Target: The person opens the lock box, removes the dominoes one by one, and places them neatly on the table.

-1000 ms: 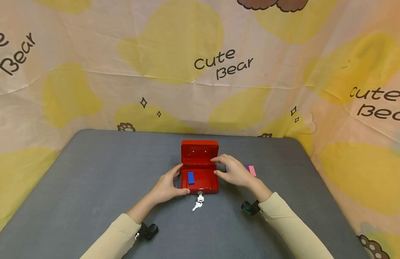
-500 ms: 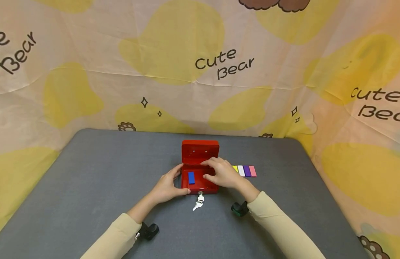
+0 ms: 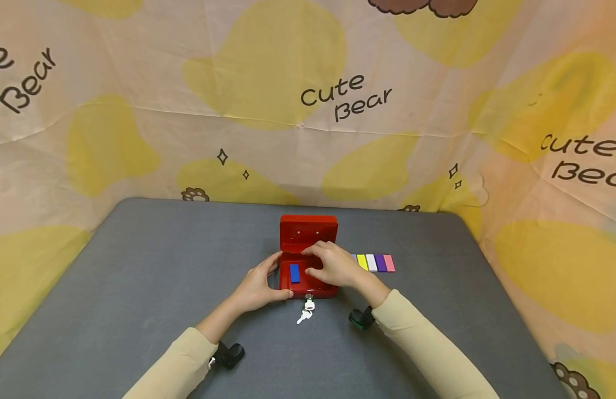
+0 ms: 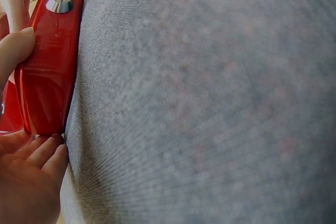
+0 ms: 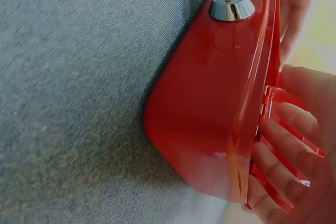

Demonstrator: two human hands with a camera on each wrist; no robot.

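Observation:
A red metal cash box stands with its lid raised at the back. Inside, a small blue rectangular block lies toward the left. My left hand grips the box's left side, thumb on the front rim and fingers along the side wall. Over the right half of the box is my right hand, its thumb and index finger apart and pointing at the blue block. Nothing shows between those fingers. In the right wrist view its fingers reach past the rim. Keys hang from the front lock.
Right of the box lies a row of flat coloured blocks, light blue, yellow, white, purple and pink, partly behind my right hand. Everything stands on a grey cloth-covered table. A patterned curtain hangs behind it.
My right hand has moved left from the box's right edge to over its interior, uncovering more of the coloured row. My left hand and the box have stayed put.

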